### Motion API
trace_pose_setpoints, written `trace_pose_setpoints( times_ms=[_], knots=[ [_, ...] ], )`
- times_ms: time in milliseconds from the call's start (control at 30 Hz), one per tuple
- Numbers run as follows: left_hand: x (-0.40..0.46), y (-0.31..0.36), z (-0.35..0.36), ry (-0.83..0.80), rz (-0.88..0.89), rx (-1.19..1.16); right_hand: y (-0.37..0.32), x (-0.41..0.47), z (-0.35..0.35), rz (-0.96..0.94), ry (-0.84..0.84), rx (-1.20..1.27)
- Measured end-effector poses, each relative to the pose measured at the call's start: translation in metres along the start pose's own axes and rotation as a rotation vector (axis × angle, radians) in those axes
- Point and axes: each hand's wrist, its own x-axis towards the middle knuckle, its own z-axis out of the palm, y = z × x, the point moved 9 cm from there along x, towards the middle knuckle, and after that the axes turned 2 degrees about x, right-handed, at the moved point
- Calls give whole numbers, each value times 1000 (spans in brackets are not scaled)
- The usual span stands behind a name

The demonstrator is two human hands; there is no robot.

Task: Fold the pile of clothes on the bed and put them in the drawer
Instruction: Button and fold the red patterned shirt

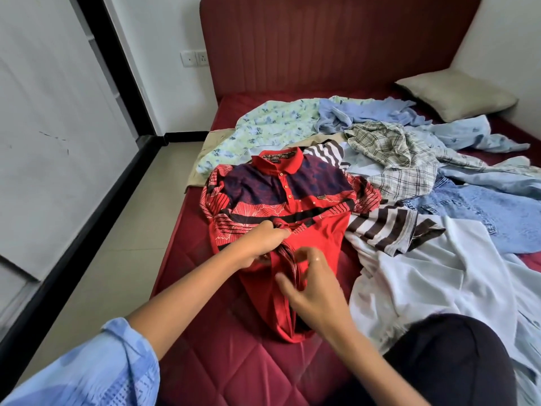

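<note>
A red polo shirt (295, 200) with a dark patterned chest lies collar-away on the maroon bed (222, 361), its lower part bunched. My left hand (260, 244) is shut on a pinch of its fabric near the waist. My right hand (313, 285) rests on the bunched lower fabric with fingers spread, pinching a fold. To the right spreads the pile of clothes: a white garment (433, 273), a brown-and-white striped shirt (389, 227), a plaid shirt (389, 153), blue denim (480, 212) and a floral shirt (263, 127). No drawer is in view.
A padded maroon headboard (336, 42) stands at the far end, with a beige pillow (456, 95) at the back right. Tiled floor (123, 230) and a white wall panel (52, 112) run along the bed's left side. A dark garment (456, 356) lies near my right forearm.
</note>
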Motion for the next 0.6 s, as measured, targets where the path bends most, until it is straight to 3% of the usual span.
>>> trace_pose_setpoints(
  times_ms=[100, 200, 333, 467, 600],
  knots=[
    [0, 2, 18, -93, -49, -175, 23, -5, 20, 188, -63, -114],
    [1, 8, 30, -148, -62, -264, 22, 13, 7, 224, -13, -168],
    [3, 9, 8, -121, -83, -269, 25, 29, -3, 225, -142, -342],
    [7, 15, -34, -72, -58, -150, 22, 21, -25, 15, -158, -384],
    [25, 29, -108, 86, -31, -356, 22, 13, -50, -284, -262, -280]
  ],
)
